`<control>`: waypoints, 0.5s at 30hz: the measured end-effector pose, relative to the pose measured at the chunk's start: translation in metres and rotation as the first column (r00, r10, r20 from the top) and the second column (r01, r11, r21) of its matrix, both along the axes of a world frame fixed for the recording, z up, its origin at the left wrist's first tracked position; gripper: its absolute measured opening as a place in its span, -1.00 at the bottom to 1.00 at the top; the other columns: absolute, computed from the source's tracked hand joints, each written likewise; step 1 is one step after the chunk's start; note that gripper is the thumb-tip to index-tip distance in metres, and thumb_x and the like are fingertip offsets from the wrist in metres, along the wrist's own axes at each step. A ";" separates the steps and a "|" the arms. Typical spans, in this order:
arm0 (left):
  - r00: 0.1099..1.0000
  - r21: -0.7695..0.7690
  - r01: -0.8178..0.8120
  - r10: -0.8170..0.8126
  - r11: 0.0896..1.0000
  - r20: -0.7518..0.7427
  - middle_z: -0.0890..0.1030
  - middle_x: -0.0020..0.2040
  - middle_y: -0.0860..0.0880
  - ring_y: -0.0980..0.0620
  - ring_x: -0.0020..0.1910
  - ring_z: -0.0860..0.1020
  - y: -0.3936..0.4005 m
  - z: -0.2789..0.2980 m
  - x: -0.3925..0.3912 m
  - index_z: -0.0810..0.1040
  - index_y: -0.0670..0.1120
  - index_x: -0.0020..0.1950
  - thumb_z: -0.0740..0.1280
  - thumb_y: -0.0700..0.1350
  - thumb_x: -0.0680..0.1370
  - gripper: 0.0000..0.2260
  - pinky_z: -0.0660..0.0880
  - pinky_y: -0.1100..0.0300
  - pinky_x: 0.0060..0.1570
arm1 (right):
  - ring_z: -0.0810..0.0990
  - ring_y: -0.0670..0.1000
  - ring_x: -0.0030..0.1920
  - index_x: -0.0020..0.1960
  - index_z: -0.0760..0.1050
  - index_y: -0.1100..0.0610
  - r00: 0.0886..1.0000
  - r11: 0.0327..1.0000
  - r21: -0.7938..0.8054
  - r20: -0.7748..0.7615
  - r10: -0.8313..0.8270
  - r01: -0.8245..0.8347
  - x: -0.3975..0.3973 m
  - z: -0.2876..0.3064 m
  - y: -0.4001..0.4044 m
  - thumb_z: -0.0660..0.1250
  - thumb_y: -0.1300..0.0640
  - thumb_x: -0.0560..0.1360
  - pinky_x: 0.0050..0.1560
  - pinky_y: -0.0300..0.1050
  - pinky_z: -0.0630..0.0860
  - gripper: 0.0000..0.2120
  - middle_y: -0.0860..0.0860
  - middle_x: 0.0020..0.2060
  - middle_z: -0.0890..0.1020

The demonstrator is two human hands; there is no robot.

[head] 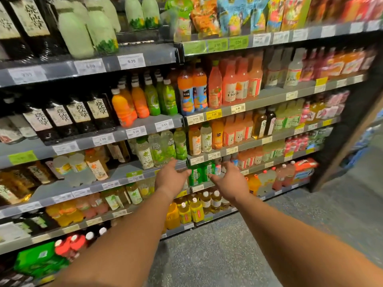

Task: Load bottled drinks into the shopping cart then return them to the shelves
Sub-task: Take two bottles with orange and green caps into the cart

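Observation:
Both my arms reach out toward drink shelves full of bottles. My left hand [171, 176] is open with fingers spread, just below a row of pale green bottles [165, 149]. My right hand [229, 180] is open too, its fingers near small green bottles [200, 172] on a lower shelf. Neither hand holds anything. Orange bottles [128, 108] and dark bottles with white labels [62, 119] stand on the shelf higher up at the left. No shopping cart is in view.
The shelving [145, 59] runs from the left to a dark end post [348, 129] at the right. Grey speckled floor [290, 224] lies in front. Price tags [135, 132] line the shelf edges. Yellow bottles [190, 212] stand low down.

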State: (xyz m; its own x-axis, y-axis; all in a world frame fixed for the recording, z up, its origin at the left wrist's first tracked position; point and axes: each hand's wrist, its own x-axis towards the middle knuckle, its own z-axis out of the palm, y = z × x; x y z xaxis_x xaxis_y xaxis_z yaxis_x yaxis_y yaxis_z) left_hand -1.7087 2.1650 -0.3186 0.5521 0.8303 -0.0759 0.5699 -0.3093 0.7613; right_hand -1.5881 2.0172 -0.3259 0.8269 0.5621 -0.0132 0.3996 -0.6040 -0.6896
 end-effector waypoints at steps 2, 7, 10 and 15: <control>1.000 -0.052 -0.011 0.010 0.999 -0.013 0.44 0.45 -0.04 -0.11 0.37 0.45 0.009 -0.013 0.030 0.33 0.01 0.52 0.45 0.17 0.47 -0.32 0.42 0.01 0.34 | 0.54 0.12 0.21 0.42 0.32 0.12 1.000 1.000 0.003 -0.022 -0.006 0.006 0.033 -0.009 0.012 0.40 -0.19 0.45 0.14 0.01 0.52 -0.33 0.08 0.32 0.49; 0.994 -0.084 -0.087 0.081 0.993 -0.073 0.41 0.47 -0.06 -0.11 0.40 0.42 0.049 -0.049 0.112 0.29 -0.01 0.54 0.45 0.23 0.44 -0.25 0.39 -0.01 0.36 | 0.54 0.15 0.18 0.37 0.35 0.16 0.994 0.998 -0.030 -0.095 0.053 -0.056 0.132 -0.041 0.061 0.43 -0.14 0.45 0.13 0.01 0.49 -0.37 0.11 0.23 0.54; 0.983 -0.107 -0.161 0.151 0.981 -0.103 0.39 0.48 -0.07 -0.18 0.37 0.44 0.078 -0.069 0.166 0.27 -0.01 0.54 0.43 0.25 0.44 -0.24 0.42 -0.08 0.33 | 0.53 0.19 0.22 0.41 0.32 0.13 0.988 0.992 -0.057 -0.115 0.106 -0.113 0.192 -0.061 0.097 0.42 -0.13 0.45 0.16 0.00 0.46 -0.35 0.13 0.23 0.56; 0.961 -0.105 -0.275 0.269 0.956 -0.069 0.50 0.38 -0.12 -0.13 0.31 0.49 0.116 -0.114 0.238 0.39 -0.11 0.45 0.50 0.18 0.41 -0.29 0.43 0.08 0.21 | 0.53 0.22 0.21 0.41 0.29 0.20 0.977 0.979 -0.058 -0.100 0.191 -0.197 0.262 -0.101 0.165 0.41 -0.15 0.46 0.13 -0.02 0.47 -0.32 0.18 0.25 0.54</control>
